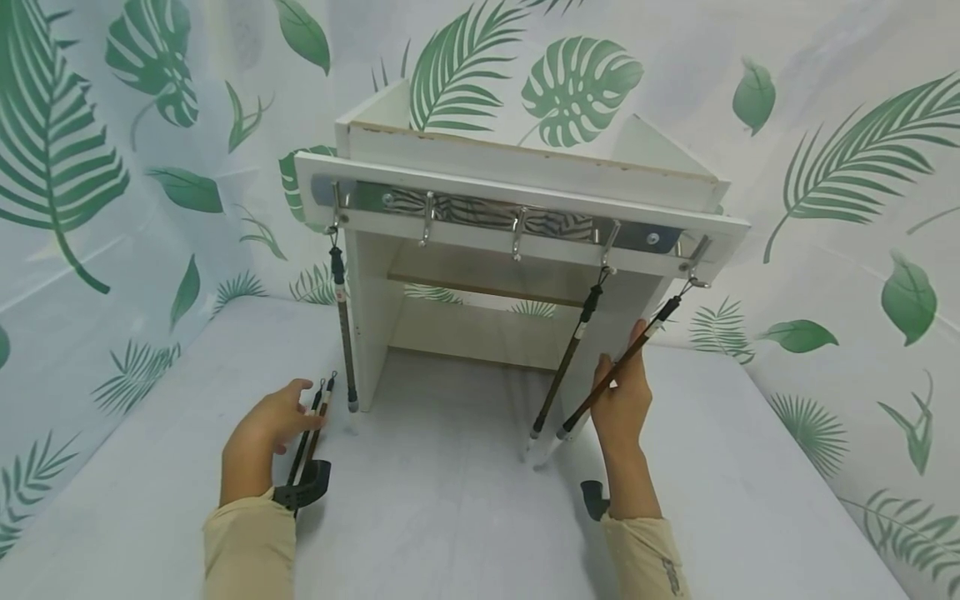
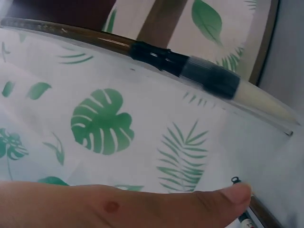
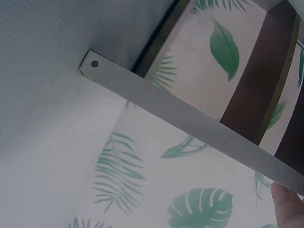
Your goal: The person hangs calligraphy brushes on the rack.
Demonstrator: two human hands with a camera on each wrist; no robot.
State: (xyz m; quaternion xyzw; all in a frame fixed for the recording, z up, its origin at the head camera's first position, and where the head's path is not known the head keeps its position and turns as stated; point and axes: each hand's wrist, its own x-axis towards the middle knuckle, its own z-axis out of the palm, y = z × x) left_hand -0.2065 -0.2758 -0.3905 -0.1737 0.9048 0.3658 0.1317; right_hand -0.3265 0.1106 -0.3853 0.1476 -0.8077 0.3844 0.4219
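Observation:
A white wooden rack (image 1: 525,150) stands on the table, with a metal hook rail across its front. Calligraphy brushes hang by loops from it: one brush (image 1: 343,333) at the left, another brush (image 1: 567,367) at the right and a slanting brush (image 1: 622,367) at the far right. My left hand (image 1: 262,429) hovers with spread fingers over two brushes (image 1: 309,437) lying on the table; in the left wrist view its thumb passes before their looped ends. My right hand (image 1: 626,408) holds the rack's right side panel (image 3: 180,111), thumb and fingers on either side, behind the slanting brush.
Two middle hooks (image 1: 517,233) carry no brush. Shelf boards (image 1: 487,287) cross the rack's inside. A white tabletop (image 1: 450,517) lies beneath, and leaf-patterned walls (image 1: 847,208) surround it. Black wrist straps (image 1: 303,487) sit on both arms.

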